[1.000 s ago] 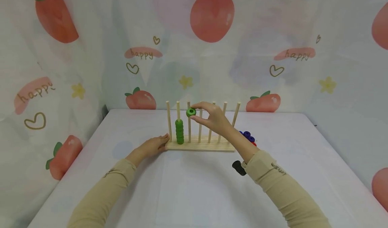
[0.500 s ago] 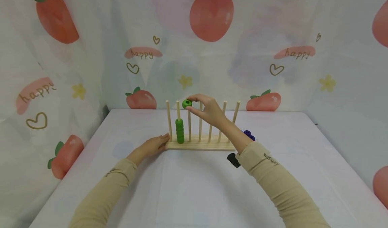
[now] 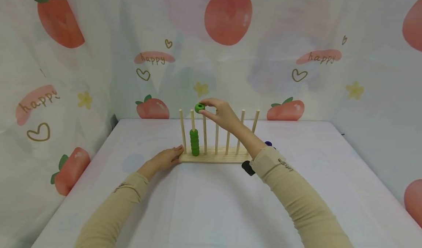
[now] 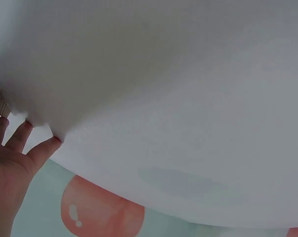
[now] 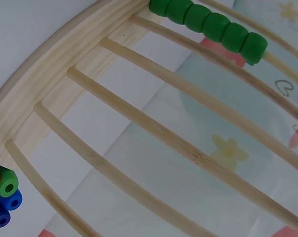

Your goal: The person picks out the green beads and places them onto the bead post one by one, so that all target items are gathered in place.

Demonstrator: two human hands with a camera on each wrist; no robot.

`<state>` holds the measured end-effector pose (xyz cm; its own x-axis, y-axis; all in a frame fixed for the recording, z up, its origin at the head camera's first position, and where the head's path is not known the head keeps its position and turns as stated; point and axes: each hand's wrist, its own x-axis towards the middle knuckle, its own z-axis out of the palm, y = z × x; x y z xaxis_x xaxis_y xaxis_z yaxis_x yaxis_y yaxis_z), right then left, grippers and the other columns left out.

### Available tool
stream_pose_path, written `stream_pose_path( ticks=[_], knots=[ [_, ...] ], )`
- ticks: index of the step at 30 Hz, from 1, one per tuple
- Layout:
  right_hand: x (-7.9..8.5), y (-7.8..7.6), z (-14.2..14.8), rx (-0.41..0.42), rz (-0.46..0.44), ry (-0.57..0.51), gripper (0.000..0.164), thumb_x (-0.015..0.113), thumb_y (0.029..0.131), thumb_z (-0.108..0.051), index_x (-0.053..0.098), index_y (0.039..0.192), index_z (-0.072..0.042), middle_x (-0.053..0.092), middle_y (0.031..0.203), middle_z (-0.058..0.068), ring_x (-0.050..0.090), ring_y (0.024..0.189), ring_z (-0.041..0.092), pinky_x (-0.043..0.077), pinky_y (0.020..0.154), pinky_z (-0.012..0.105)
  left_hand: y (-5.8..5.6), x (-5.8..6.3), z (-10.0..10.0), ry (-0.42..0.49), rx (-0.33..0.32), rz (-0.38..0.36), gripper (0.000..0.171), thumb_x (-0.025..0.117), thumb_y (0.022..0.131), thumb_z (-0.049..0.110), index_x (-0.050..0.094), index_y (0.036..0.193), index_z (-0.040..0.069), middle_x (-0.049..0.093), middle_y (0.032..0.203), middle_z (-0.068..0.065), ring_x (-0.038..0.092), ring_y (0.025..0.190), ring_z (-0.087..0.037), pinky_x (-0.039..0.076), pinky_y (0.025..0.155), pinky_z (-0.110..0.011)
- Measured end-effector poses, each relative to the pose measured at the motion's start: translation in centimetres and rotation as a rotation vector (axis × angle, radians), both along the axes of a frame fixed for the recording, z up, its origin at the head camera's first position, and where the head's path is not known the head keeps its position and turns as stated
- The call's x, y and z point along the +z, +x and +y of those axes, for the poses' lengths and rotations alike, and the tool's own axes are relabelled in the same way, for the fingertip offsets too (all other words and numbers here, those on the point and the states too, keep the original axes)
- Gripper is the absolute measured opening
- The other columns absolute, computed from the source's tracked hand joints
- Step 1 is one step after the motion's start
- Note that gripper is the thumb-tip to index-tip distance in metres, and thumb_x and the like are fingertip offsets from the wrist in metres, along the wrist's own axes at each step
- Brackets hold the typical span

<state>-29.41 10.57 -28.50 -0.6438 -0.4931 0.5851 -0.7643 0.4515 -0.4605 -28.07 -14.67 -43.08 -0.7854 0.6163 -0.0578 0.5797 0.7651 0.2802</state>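
A wooden peg rack (image 3: pixel 217 159) with several upright pegs stands on the white table. Its second peg from the left carries a stack of green beads (image 3: pixel 195 143), which the right wrist view also shows. My right hand (image 3: pixel 225 116) pinches a single green bead (image 3: pixel 199 108) between thumb and fingers. This bead is at peg-top height, just right of the stacked peg's tip, its hole visible. My left hand (image 3: pixel 163 158) rests at the rack's left end. In the left wrist view, the left hand's spread fingers (image 4: pixel 44 150) touch the table and the rack's end.
Loose beads lie on the table right of the rack: a green bead (image 5: pixel 8 183), a blue bead (image 5: pixel 11 200) and others, mostly behind my right forearm in the head view. A black object (image 3: pixel 248 168) shows beside my right cuff. Fruit-printed cloth (image 3: pixel 227 19) surrounds the table.
My right hand has moved up and to the left with the green bead, from in front of the third peg toward the second peg's top. The left hand has stayed put.
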Motion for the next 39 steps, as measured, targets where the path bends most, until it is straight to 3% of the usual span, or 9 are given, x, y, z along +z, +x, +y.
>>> stream_pose_path(
  ticks=[10, 19, 39],
  knots=[
    [0.8, -0.5, -1.1, 0.03, -0.061, 0.002, 0.032, 0.065, 0.088, -0.009, 0.061, 0.116, 0.007, 0.066, 0.111, 0.021, 0.062, 0.107, 0.031, 0.05, 0.095, 0.038, -0.2, 0.0, 0.0, -0.007, 0.001, -0.007, 0.055, 0.055, 0.095, 0.019, 0.037, 0.139, -0.009, 0.033, 0.147, -0.024, 0.041, 0.129, -0.046, 0.037, 0.105, -0.052],
    [0.7, -0.8, -1.9, 0.065, -0.124, -0.021, 0.031, 0.063, 0.089, -0.007, 0.059, 0.115, 0.009, 0.065, 0.11, 0.022, 0.064, 0.103, 0.031, 0.05, 0.096, 0.037, 0.1, 0.2, 0.0, -0.007, 0.008, -0.025, 0.054, 0.055, 0.095, 0.018, 0.038, 0.139, -0.009, 0.032, 0.148, -0.023, 0.04, 0.13, -0.045, 0.036, 0.106, -0.051],
    [0.8, -0.7, -2.5, 0.018, -0.162, 0.039, 0.032, 0.062, 0.091, -0.014, 0.06, 0.117, 0.005, 0.066, 0.111, 0.018, 0.063, 0.106, 0.028, 0.049, 0.098, 0.035, -0.2, -0.2, -0.1, -0.009, 0.022, -0.021, 0.054, 0.054, 0.095, 0.018, 0.037, 0.14, -0.008, 0.032, 0.149, -0.022, 0.039, 0.131, -0.045, 0.036, 0.106, -0.052]
  ],
)
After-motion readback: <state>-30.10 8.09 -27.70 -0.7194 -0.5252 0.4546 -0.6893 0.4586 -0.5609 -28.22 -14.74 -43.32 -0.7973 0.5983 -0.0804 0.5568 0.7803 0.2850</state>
